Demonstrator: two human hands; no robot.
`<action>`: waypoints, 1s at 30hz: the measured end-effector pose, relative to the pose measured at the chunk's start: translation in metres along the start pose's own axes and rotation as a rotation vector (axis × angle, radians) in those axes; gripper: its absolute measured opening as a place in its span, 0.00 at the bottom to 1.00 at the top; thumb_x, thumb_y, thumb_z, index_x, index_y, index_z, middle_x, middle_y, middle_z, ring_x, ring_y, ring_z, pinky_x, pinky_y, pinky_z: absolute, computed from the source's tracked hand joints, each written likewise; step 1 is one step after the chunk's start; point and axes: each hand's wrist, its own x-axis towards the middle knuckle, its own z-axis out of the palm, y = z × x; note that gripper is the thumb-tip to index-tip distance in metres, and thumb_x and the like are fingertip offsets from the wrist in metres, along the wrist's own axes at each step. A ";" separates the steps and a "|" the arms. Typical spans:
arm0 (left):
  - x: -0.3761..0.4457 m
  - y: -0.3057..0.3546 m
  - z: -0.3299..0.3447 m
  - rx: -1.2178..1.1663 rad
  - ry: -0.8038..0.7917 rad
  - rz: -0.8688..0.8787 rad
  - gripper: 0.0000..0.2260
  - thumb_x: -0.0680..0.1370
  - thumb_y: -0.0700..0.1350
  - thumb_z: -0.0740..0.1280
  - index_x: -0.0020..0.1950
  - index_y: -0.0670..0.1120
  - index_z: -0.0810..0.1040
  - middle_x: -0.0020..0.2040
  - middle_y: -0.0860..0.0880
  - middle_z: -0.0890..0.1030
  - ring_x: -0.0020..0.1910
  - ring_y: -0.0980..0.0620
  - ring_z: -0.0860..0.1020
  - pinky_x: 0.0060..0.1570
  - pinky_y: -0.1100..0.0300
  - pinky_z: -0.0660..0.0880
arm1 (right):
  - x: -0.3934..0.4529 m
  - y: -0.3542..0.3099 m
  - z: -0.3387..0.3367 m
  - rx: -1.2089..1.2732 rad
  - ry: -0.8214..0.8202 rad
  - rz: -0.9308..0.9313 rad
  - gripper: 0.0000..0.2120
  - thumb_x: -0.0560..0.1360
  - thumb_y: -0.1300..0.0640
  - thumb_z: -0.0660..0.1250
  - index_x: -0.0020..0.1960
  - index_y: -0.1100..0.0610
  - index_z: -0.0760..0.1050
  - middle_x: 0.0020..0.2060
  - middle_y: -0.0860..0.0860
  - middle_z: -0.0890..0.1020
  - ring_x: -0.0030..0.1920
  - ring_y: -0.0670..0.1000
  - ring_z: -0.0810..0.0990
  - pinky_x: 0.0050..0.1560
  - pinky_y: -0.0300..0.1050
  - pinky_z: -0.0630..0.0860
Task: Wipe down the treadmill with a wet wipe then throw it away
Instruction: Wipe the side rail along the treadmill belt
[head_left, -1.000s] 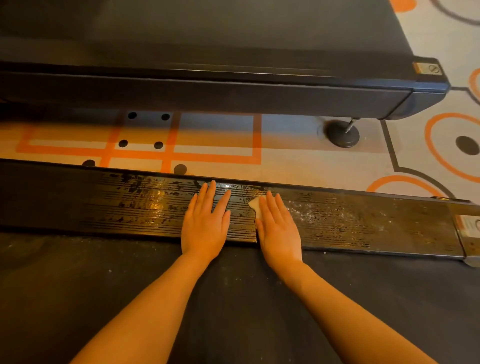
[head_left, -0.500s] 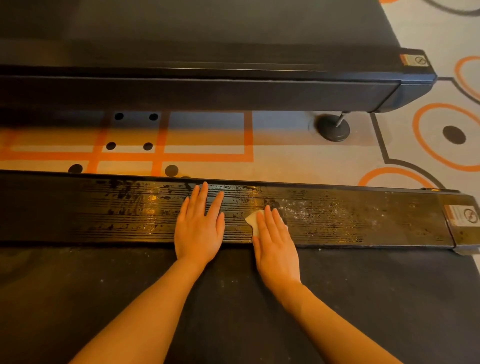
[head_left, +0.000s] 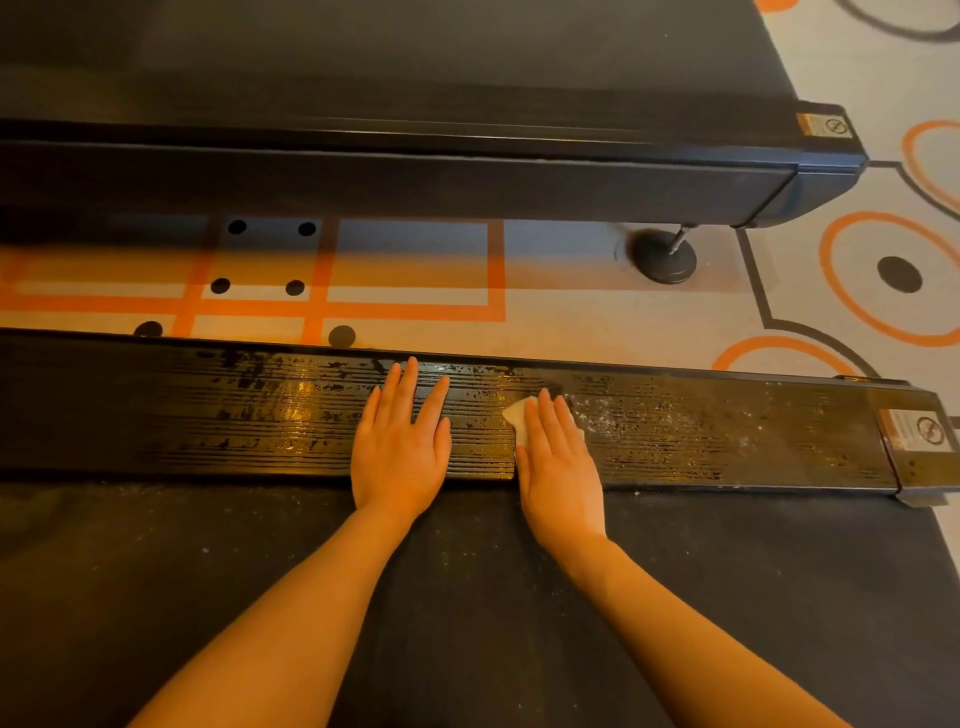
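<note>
The right hand (head_left: 558, 457) lies flat with straight fingers pressing the wet wipe (head_left: 517, 421) onto the treadmill's ribbed side rail (head_left: 727, 436) mid-length — likely for even pressure — while the left hand (head_left: 400, 447), also flat and holding nothing, braces just beside it on the wet stretch.
</note>
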 end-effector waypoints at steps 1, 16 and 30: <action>0.000 0.000 -0.001 -0.004 -0.002 0.007 0.21 0.82 0.50 0.56 0.74 0.48 0.68 0.76 0.40 0.64 0.76 0.41 0.61 0.72 0.45 0.62 | -0.008 0.000 0.002 0.013 0.003 -0.006 0.26 0.84 0.52 0.53 0.77 0.56 0.45 0.77 0.50 0.46 0.75 0.49 0.40 0.75 0.48 0.42; 0.001 0.004 -0.009 0.053 -0.121 -0.031 0.24 0.81 0.55 0.46 0.77 0.52 0.54 0.79 0.44 0.55 0.79 0.45 0.51 0.76 0.48 0.55 | 0.045 0.009 -0.018 -0.018 -0.059 0.008 0.26 0.85 0.50 0.47 0.80 0.56 0.45 0.79 0.51 0.45 0.78 0.50 0.40 0.75 0.43 0.39; 0.000 -0.001 -0.001 0.008 -0.037 0.008 0.21 0.82 0.50 0.59 0.75 0.48 0.67 0.77 0.40 0.62 0.76 0.42 0.59 0.73 0.45 0.60 | -0.019 0.014 0.000 0.048 0.039 0.039 0.26 0.84 0.53 0.55 0.77 0.57 0.49 0.78 0.53 0.52 0.76 0.50 0.44 0.75 0.48 0.44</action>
